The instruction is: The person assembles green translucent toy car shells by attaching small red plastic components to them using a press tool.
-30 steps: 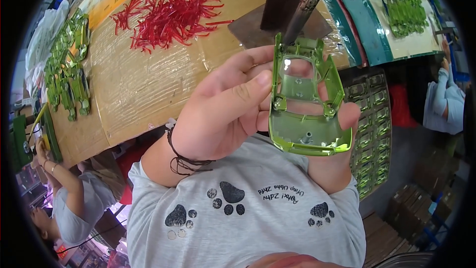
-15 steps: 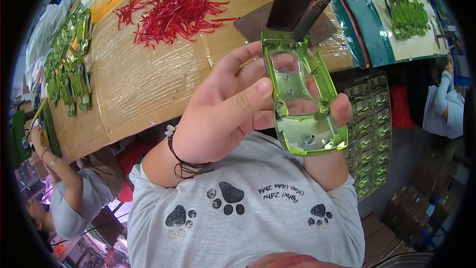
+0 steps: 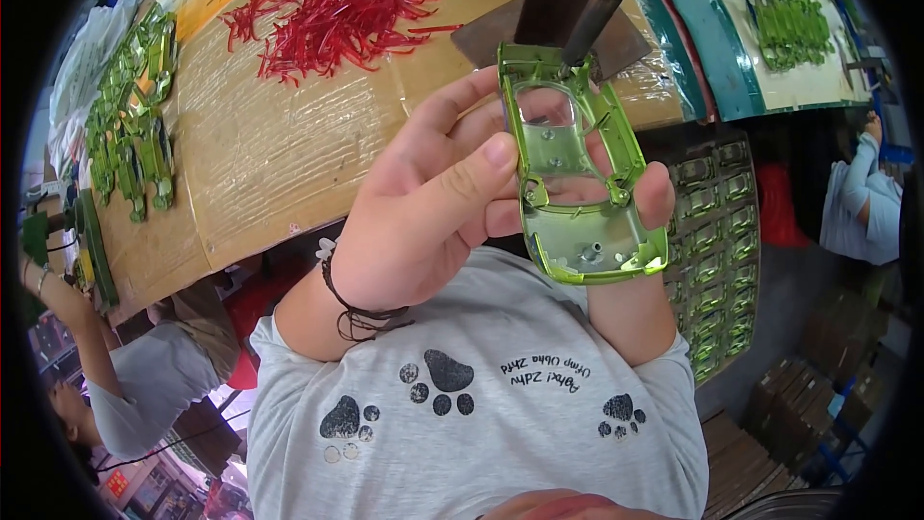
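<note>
A translucent green toy car body shell (image 3: 576, 231) is held up in front of my chest, its hollow inner side facing up. My left hand (image 3: 433, 183) grips its left edge, thumb on the rim and fingers behind. Around the right edge comes my right hand (image 3: 654, 195), mostly hidden behind the shell; a fingertip presses on the rim there. At the shell's far end is the dark tip of a soldering iron (image 3: 608, 2) with a perforated metal sleeve. I cannot tell whether the tip touches the plastic.
On the bench (image 3: 260, 164) lies a heap of red plastic strips (image 3: 337, 14). Green shells (image 3: 144, 125) sit at the left, more (image 3: 787, 24) at the far right. A tray of green parts (image 3: 717, 250) is at lower right. Co-workers (image 3: 159, 380) are at both sides.
Both hands and the car shell have shifted slightly up and left. The soldering iron also sits a little higher in the picture. The left co-worker's arm has moved.
</note>
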The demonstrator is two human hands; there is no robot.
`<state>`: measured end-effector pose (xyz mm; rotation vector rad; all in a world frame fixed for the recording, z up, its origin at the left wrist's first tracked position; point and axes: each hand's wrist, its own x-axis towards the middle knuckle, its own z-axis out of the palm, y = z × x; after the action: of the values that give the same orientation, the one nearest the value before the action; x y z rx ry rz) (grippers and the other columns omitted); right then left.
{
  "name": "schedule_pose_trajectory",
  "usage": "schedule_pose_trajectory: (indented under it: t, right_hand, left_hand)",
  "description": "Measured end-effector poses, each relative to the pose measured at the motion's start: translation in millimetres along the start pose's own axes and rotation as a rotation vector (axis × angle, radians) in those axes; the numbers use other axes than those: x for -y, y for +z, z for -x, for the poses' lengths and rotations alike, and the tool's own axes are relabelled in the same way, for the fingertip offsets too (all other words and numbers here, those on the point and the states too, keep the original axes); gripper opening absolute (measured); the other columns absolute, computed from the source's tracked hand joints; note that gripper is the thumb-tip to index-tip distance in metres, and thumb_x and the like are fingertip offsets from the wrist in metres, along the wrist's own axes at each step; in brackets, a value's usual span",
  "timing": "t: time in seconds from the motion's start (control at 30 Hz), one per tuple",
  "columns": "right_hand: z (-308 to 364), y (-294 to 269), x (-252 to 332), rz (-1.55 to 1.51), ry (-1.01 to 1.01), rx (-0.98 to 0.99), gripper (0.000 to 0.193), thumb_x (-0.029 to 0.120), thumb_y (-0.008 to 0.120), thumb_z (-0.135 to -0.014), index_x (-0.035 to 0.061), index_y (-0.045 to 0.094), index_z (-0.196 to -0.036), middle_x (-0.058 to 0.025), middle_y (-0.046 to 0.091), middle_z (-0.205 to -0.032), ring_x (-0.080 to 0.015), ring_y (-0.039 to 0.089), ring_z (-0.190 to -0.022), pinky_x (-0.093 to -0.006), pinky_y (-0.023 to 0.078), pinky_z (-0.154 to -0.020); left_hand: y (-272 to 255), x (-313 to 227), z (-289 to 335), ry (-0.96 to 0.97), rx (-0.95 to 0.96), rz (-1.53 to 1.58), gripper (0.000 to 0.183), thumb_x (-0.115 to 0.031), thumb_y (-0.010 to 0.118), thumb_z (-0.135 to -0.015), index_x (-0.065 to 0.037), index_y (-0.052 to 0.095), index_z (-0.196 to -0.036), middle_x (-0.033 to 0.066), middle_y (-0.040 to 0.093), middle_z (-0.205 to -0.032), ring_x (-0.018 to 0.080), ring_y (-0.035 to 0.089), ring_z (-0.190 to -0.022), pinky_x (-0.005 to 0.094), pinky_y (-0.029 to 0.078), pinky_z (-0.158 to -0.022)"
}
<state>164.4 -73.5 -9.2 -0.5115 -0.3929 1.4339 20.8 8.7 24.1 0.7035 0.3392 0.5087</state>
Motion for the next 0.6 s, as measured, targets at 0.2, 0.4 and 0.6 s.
schedule_pose_trajectory:
  t: [0.2,0.4,0.6]
  right_hand:
    - [13,-9,-11,0.006,0.014,-0.063,0.105,0.047,0.082,-0.071,0.0097,0.018,-0.145,-0.0133,0.042,-0.137,-0.0293,0.054,-0.119,-0.0459,0.053,-0.092]
    - [34,-17,-27,0.116,-0.049,-0.12,0.119,0.038,0.091,-0.061,0.0128,0.012,-0.147,-0.0107,0.035,-0.143,-0.025,0.042,-0.13,-0.0417,0.045,-0.102]
    - [50,-9,-32,0.118,-0.143,-0.061,0.123,0.017,0.092,-0.055,0.0149,0.01,-0.147,-0.0117,0.03,-0.144,-0.0267,0.049,-0.121,-0.0414,0.051,-0.091]
  left_hand:
    - [-7,3,7,-0.134,0.011,0.029,0.067,-0.017,0.052,-0.099,0.001,0.011,-0.148,0.0176,0.038,-0.144,0.0346,0.055,-0.12,0.0384,0.05,-0.095]
    - [-24,12,23,-0.25,0.088,-0.044,0.067,-0.016,0.055,-0.097,-0.005,0.016,-0.151,0.0143,0.042,-0.137,0.0246,0.05,-0.122,0.0385,0.048,-0.098]
    - [-33,16,34,-0.205,0.208,-0.114,0.072,-0.007,0.058,-0.094,-0.007,0.016,-0.152,0.0113,0.045,-0.124,0.0155,0.058,-0.102,0.0307,0.049,-0.089]
